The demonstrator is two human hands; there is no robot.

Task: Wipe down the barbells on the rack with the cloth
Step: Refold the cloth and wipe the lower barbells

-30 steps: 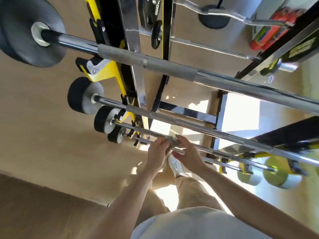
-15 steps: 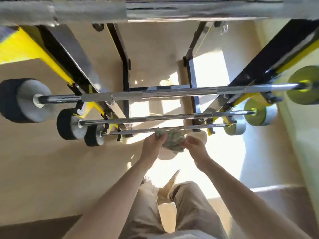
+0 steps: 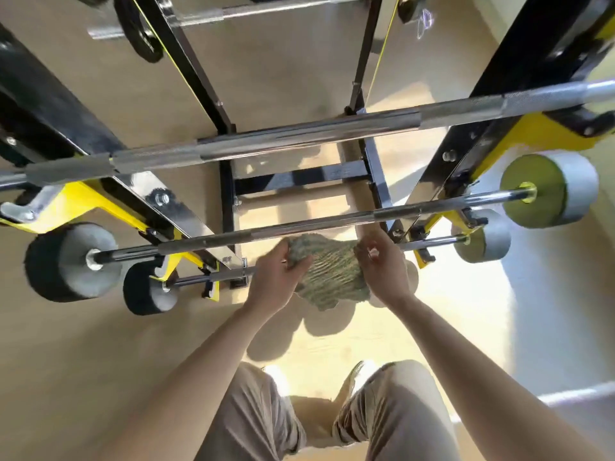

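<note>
1. The lowest barbell (image 3: pixel 196 279) is covered in its middle part by the cloth (image 3: pixel 329 272) and both hands. Whether the cloth touches the bar there, I cannot tell.
2. The fingertips of the left hand (image 3: pixel 274 281) sink into a fold of the cloth and are out of sight.
3. The right hand (image 3: pixel 382 267) is blurred, so I cannot tell which fingers pinch the cloth edge.
4. The highest near barbell (image 3: pixel 299 136) is cut by the left and right edges.
5. The rack (image 3: pixel 539 54) uprights are cut by the top edge.
6. The farthest bar (image 3: pixel 199 17) is blurred.
7. The shoes (image 3: pixel 361 371) are mostly hidden behind the knees.
</note>
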